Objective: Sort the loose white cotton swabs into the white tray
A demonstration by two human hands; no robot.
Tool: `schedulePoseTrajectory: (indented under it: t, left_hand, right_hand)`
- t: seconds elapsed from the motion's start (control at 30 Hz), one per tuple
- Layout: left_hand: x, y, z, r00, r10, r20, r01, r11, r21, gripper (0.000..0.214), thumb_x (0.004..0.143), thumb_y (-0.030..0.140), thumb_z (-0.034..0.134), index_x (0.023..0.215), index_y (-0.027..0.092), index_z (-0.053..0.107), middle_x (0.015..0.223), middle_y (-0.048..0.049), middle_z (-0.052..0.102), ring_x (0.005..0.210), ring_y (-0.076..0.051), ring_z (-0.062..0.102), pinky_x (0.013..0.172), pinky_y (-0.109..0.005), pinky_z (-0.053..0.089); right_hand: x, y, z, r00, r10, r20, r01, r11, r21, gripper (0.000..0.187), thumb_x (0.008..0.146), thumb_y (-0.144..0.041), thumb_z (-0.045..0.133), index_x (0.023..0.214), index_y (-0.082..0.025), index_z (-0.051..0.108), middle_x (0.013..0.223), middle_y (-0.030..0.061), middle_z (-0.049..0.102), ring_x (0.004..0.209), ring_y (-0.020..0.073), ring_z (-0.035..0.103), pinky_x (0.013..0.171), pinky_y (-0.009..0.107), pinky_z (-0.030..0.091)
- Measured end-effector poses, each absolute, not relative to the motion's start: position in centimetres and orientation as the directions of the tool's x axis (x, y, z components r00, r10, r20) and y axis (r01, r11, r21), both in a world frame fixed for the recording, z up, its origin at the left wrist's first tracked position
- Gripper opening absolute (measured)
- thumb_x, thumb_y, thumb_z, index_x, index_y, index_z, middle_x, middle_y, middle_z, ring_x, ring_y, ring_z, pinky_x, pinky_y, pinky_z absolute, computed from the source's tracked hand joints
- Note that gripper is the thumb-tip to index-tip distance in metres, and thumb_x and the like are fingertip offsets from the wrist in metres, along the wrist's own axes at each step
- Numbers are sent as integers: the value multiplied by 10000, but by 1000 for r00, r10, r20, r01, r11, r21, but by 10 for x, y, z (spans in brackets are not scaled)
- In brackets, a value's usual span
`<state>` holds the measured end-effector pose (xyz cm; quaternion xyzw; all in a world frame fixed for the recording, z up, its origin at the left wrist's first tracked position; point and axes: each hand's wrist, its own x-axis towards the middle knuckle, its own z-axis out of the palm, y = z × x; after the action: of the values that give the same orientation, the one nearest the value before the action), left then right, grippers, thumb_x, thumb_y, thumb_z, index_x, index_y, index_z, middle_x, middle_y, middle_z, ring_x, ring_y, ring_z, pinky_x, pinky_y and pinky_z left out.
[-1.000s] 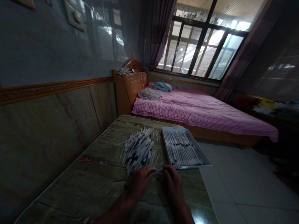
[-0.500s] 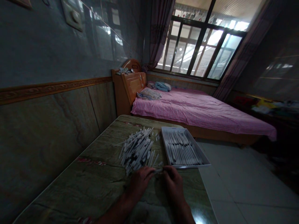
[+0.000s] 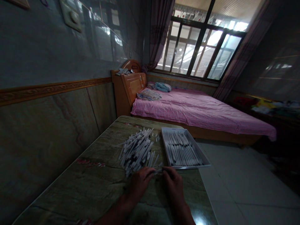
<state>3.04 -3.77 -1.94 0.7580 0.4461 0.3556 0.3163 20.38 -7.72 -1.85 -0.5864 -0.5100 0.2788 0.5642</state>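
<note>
My left hand (image 3: 142,178) and my right hand (image 3: 172,180) face each other near the front of the pile. Between their fingertips they grip a slim, pale pen-like stick (image 3: 158,171), one end in each hand; the dim light blurs its details. Just beyond my left hand lies a loose heap of white pen-like sticks (image 3: 138,150), several with dark ends. Past my right hand, a shallow white tray (image 3: 201,153) holds similar sticks laid side by side in two rows. A few short pale pieces (image 3: 157,137) rest between heap and tray.
The marble-patterned table (image 3: 93,184) runs along a tiled wall (image 3: 58,125) on the left. Behind it stands a bed (image 3: 199,109) with a pink checked cover and wooden headboard (image 3: 127,89). Pale floor tiles (image 3: 234,175) lie to the right of the table edge.
The hands stay almost in place, still holding the stick. A little more of it shows between the fingers. The whole view has shifted very slightly.
</note>
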Motion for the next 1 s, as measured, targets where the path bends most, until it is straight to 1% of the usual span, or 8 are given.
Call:
schedulePoseTrajectory:
  t: [0.17, 0.23, 0.37, 0.5, 0.6, 0.73, 1.0]
  left_hand:
    - [31, -38, -15, 353, 906, 235, 459, -386, 800, 195, 859, 199, 571, 956, 249, 733, 970, -15, 774, 925, -191, 715, 854, -289, 542]
    - [30, -38, -14, 351, 907, 231, 451, -380, 808, 201, 862, 206, 564, 965, 253, 730, 977, -14, 773, 929, -190, 712, 856, -292, 541]
    - [30, -38, -16, 348, 914, 210, 433, -356, 828, 211, 862, 203, 557, 982, 245, 726, 1003, -25, 766, 958, -190, 701, 877, -294, 529]
    - [30, -38, -19, 344, 917, 202, 421, -343, 840, 211, 867, 214, 553, 988, 245, 723, 1012, -26, 762, 979, -191, 693, 894, -296, 519]
    - [30, -37, -20, 345, 917, 202, 419, -343, 841, 206, 865, 218, 556, 982, 245, 724, 1007, -27, 763, 974, -191, 693, 898, -296, 517]
    - [30, -37, -21, 351, 910, 220, 426, -364, 828, 211, 871, 222, 548, 986, 253, 722, 1003, -24, 762, 967, -188, 693, 893, -294, 520]
    - [30, -38, -17, 364, 898, 248, 434, -399, 808, 211, 869, 216, 547, 978, 259, 724, 991, -14, 771, 938, -185, 705, 865, -294, 542]
  right_hand:
    - [201, -78, -22, 315, 914, 255, 263, 174, -949, 294, 814, -372, 608, 1010, -196, 737, 989, 85, 745, 932, 229, 680, 837, 322, 531]
    - [201, -79, -23, 305, 918, 254, 279, 169, -945, 276, 826, -374, 602, 991, -197, 734, 973, 83, 742, 917, 227, 678, 828, 320, 529]
    - [203, -78, -24, 361, 897, 255, 266, 163, -950, 246, 850, -390, 576, 953, -201, 695, 880, 56, 714, 808, 202, 658, 734, 301, 530]
    - [205, -76, -25, 410, 865, 291, 247, 202, -948, 208, 825, -384, 600, 892, -206, 685, 858, 44, 691, 828, 203, 636, 761, 316, 516]
    - [204, -74, -26, 426, 873, 238, 204, 163, -965, 216, 803, -379, 619, 890, -199, 700, 848, 50, 703, 821, 209, 638, 755, 324, 514]
    - [202, -74, -26, 395, 904, 165, 140, 119, -983, 242, 777, -383, 641, 896, -185, 714, 846, 53, 722, 805, 208, 649, 744, 311, 516]
    - [201, -73, -24, 395, 911, 119, 97, 88, -991, 296, 750, -429, 657, 883, -176, 734, 821, 61, 733, 756, 210, 664, 680, 300, 533]
